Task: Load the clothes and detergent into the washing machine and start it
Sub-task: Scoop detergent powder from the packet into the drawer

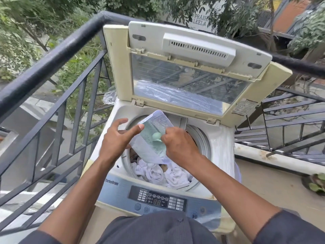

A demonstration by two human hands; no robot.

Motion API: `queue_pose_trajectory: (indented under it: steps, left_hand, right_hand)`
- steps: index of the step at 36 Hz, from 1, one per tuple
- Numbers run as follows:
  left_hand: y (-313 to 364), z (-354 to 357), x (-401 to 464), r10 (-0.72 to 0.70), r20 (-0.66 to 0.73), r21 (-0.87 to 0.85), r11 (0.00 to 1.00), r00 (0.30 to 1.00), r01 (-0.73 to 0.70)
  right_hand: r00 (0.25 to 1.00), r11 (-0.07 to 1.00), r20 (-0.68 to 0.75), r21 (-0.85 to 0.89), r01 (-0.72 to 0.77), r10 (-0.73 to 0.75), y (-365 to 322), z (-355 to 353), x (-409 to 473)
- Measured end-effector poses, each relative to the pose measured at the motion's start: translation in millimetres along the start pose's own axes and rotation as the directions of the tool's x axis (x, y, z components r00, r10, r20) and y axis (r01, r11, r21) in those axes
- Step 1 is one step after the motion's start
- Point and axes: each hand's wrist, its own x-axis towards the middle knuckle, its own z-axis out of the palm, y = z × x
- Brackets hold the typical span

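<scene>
Head view: over the open drum of the washing machine [123, 173], both hands hold a clear detergent pouch [153, 131] with pale green powder and a green scoop [156, 137] inside. The left hand [116, 140] has its fingers spread, thumb pressing the pouch's edge. The right hand [179, 145] pinches the pouch's opposite edge. White clothes [163, 173] lie in the drum below; the lid [191, 67] stands raised.

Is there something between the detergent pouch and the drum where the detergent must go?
Nothing visible blocks it. The lid is raised, and both hands hold the detergent pouch directly over the open drum. White clothes lie inside below. The right hand grips a green scoop in the pouch.
</scene>
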Motion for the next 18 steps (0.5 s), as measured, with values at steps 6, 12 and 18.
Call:
queue_pose_trajectory:
  steps: [6,12,18]
  left_hand:
    - [0,0,2,0.027,0.002,0.028,0.999,1.000,-0.027]
    - [1,4,2,0.035,0.007,0.023,0.999,0.999,-0.036]
    - [0,3,5,0.032,-0.037,0.041,0.999,0.999,-0.030]
  right_hand:
    - [0.990,0.985,-0.042,0.107,-0.132,0.137,8,0,0]
    - [0.986,0.995,-0.136,0.010,-0.097,0.098,5,-1,-1]
    - [0.989,0.982,-0.052,0.140,-0.131,0.139,9,14,-3]
